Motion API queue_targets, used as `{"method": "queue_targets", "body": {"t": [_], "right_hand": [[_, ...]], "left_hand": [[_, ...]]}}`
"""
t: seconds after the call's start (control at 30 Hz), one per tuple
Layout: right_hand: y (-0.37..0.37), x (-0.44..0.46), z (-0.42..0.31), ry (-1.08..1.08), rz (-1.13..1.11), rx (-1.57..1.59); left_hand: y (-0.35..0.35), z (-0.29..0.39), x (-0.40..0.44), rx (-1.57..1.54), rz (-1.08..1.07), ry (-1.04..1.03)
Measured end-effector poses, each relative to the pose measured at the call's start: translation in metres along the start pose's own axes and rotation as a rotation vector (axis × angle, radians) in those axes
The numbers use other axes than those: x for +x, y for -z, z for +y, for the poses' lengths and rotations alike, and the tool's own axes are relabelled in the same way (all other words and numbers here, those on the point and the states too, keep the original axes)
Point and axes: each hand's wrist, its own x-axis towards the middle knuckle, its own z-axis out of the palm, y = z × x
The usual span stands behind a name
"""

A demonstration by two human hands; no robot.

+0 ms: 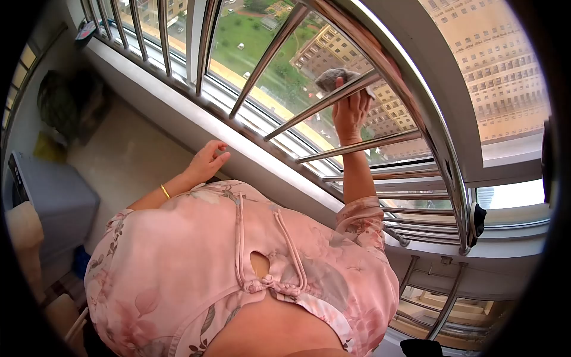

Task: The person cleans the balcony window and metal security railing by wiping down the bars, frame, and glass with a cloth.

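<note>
My right hand (351, 114) reaches between the metal bars and presses a grey cloth (328, 80) against the window glass (270, 83). One shiny bar (324, 102) crosses in front of the hand and hides part of the cloth. My left hand (209, 159) hangs below the white sill (172, 98), near my body. Its fingers are loosely bent, with the thumb apart and nothing between them. A gold bangle (165, 191) circles the left wrist.
A curved metal rail (437, 125) with several bars guards the window. To the left stands a grey appliance (56, 190) on the pale floor (128, 140). A dark, blurred heap (65, 104) lies behind it. Buildings and grass show outside.
</note>
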Motion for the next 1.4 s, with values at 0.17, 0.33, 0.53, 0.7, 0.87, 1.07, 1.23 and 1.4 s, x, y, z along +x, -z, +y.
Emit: {"method": "queue_targets", "body": {"t": [0.17, 0.33, 0.53, 0.7, 0.87, 1.07, 1.23, 1.4], "right_hand": [[0.013, 0.072, 0.021, -0.173, 0.278, 0.009], [0.002, 0.067, -0.003, 0.344, -0.037, -0.017], [0.009, 0.035, 0.005, 0.181, -0.115, 0.186], [0.025, 0.029, 0.031, -0.039, 0.103, 0.212], [0.049, 0.021, 0.029, -0.016, -0.05, 0.192], [0.09, -0.023, 0.024, -0.168, -0.26, 0.092], [0.115, -0.029, 0.003, -0.29, -0.355, 0.145], [0.158, -0.028, -0.012, -0.429, -0.359, 0.102]], "left_hand": [[0.006, -0.001, -0.002, 0.016, 0.007, 0.032], [-0.009, 0.046, 0.054, -0.146, -0.048, -0.124], [-0.044, 0.134, 0.146, -0.632, -0.236, -0.328], [-0.06, 0.206, 0.173, -0.799, -0.461, -0.179], [-0.079, 0.198, 0.203, -0.632, -0.308, -0.524], [-0.055, 0.209, 0.202, 0.052, 0.052, -1.025], [-0.059, 0.218, 0.198, 0.503, 0.459, -1.221], [-0.081, 0.225, 0.224, 0.659, 0.826, -1.105]]}}
